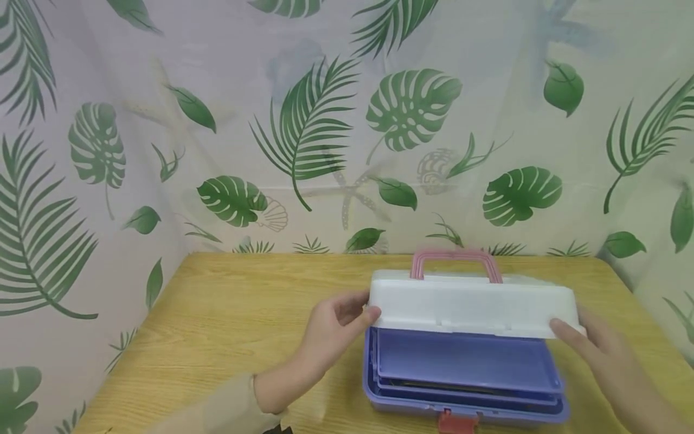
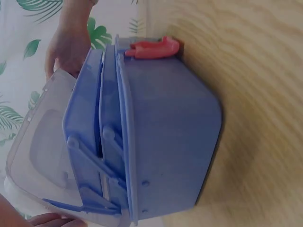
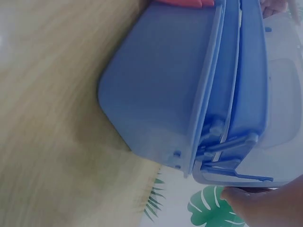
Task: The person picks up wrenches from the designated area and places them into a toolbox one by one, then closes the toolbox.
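A blue plastic storage box (image 1: 374, 395) with a white lid (image 1: 472, 307) stands at the right of the table, its lid tilted up. My left hand (image 1: 325, 337) grips the lid's left end, thumb on the front face. At the opposite end my right hand (image 1: 602, 349) holds it, with its thumb likewise in front. Under the lid, stacked blue trays (image 1: 466, 360) are partly raised on hinged arms (image 2: 92, 158). The pink handle (image 1: 455, 255) sticks up from the lid. A red latch (image 1: 458, 422) sits on the box front. What the trays contain is mostly hidden.
The wooden table (image 1: 228, 313) stretches to the left of the box. Behind it and at both sides hangs a white sheet (image 1: 325, 36) printed with green leaves.
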Demonstrator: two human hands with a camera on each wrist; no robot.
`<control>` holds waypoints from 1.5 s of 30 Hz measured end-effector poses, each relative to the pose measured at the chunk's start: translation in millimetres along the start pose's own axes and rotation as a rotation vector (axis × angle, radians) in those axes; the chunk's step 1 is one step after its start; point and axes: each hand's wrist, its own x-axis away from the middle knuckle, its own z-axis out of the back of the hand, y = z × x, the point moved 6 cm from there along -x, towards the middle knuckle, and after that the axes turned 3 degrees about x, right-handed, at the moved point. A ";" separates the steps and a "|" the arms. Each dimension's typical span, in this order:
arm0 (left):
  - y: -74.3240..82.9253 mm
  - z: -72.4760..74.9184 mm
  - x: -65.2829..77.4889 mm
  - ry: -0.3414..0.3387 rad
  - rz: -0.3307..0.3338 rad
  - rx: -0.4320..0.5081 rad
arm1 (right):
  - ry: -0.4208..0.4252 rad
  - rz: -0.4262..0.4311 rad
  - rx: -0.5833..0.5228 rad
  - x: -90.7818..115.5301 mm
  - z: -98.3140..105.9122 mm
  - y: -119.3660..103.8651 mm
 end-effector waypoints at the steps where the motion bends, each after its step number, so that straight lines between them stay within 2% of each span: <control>1: -0.9 -0.7 1.9 0.007 -0.002 -0.001 | -0.018 -0.018 -0.007 1.3 -1.6 -1.4; 10: -8.9 -8.3 18.1 0.047 -0.053 0.008 | -0.093 -0.107 0.094 11.4 -6.3 -0.2; 13: -12.0 -10.0 23.7 0.042 -0.071 0.003 | -0.154 -0.177 0.095 15.7 -10.9 6.3; 16: -15.7 -10.6 28.3 0.025 -0.088 -0.027 | -0.161 -0.211 0.100 20.4 -15.8 14.3; 23: -24.0 -10.4 39.5 -0.025 -0.116 -0.093 | -0.111 -0.119 0.037 29.4 -29.1 29.1; 26: -28.3 -10.8 43.5 -0.042 -0.135 -0.133 | -0.122 -0.133 0.034 33.9 -34.0 34.7; 29: -31.8 -11.0 46.9 -0.049 -0.161 -0.187 | -0.151 -0.176 0.076 36.7 -37.6 37.8; 33: -34.2 -10.6 50.7 -0.048 -0.196 -0.256 | -0.152 -0.182 0.129 38.4 -42.2 42.5; 38: -37.3 -11.2 54.7 -0.038 -0.234 -0.328 | -0.162 -0.199 0.121 39.2 -47.6 49.7; 43: -40.5 -12.2 56.9 -0.046 -0.241 -0.360 | -0.147 -0.172 0.096 39.5 -49.8 50.6; 45: -41.2 -12.7 57.5 -0.048 -0.240 -0.384 | -0.149 -0.162 0.126 39.2 -50.6 49.8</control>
